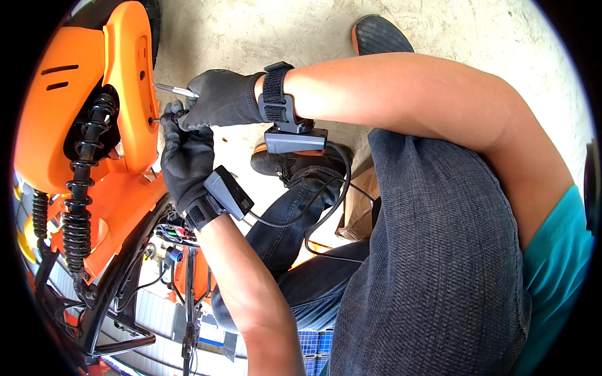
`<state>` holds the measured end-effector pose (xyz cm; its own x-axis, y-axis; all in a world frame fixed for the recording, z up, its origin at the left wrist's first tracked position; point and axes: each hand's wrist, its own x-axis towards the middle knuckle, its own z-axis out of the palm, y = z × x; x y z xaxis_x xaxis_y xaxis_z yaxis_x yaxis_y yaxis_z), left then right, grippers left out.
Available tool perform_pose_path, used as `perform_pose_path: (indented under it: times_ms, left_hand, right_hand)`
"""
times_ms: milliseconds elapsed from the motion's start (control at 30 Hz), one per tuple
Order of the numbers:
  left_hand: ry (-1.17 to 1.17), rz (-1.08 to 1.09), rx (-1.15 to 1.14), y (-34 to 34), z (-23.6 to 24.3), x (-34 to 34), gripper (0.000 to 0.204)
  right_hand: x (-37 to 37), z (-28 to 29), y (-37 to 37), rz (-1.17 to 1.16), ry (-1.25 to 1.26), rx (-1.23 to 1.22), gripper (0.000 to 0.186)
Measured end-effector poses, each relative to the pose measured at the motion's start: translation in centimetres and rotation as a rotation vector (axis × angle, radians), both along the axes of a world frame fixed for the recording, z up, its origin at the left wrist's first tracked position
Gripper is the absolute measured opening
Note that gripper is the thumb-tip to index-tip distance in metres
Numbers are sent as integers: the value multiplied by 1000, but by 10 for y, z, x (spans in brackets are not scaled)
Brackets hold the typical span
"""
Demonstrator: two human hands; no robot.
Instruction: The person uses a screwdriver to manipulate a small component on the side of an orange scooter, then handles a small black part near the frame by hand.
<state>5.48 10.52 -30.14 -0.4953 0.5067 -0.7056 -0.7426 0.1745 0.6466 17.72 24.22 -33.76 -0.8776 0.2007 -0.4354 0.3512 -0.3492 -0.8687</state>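
Right hand (221, 98) and left hand (188, 160), both gloved, meet beside an orange panel (130, 81).
The right grip is closed around a metal rod (174, 89) that points at the panel. Just below the rod, a small dark tool (169, 118) meets the panel with its thin tip; the left fingers curl beside it, but whether that grip is clenched I cannot tell. A black spring (76, 232) sits nearby.

Hands (222, 99) close together, right elbow (501, 122) bent
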Motion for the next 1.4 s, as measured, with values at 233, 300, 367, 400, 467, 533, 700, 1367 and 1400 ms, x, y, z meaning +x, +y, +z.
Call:
perform_pose_path:
  times_ms: [233, 300, 367, 400, 467, 533, 700, 1367, 1400]
  left_hand:
    - [-39, -35, 36, -11, -6, -13, 34]
    - [-30, -60, 5, -9, -5, -13, 35]
    - [48, -26, -81, -6, -4, -9, 35]
    - [89, -8, -122, -5, -2, -8, 36]
    - [111, -112, -96, -12, -3, -16, 34]
    - [492, -440, -280, -1, 4, -5, 30]
    - [354, -329, -261, 10, 9, -4, 19]
    - [952, -687, -334, 0, -3, -22, 38]
    - [930, -674, -332, -3, -4, -24, 38]
  right_hand:
    - [-6, -4, -8, -30, 1, 10, 42]
    - [-7, -4, -8, -28, 18, 12, 40]
    - [-6, 1, -4, 19, 28, -20, 35]
    - [-4, 5, -4, 0, 24, -36, 34]
    - [1, 14, -5, -36, 18, -67, 32]
    - [1, 13, -4, -45, 14, -38, 31]
    - [-6, 4, -7, -16, 20, -20, 28]
    - [-7, -3, -6, -91, 10, -298, 29]
    - [-8, -4, -7, -94, 12, -248, 30]
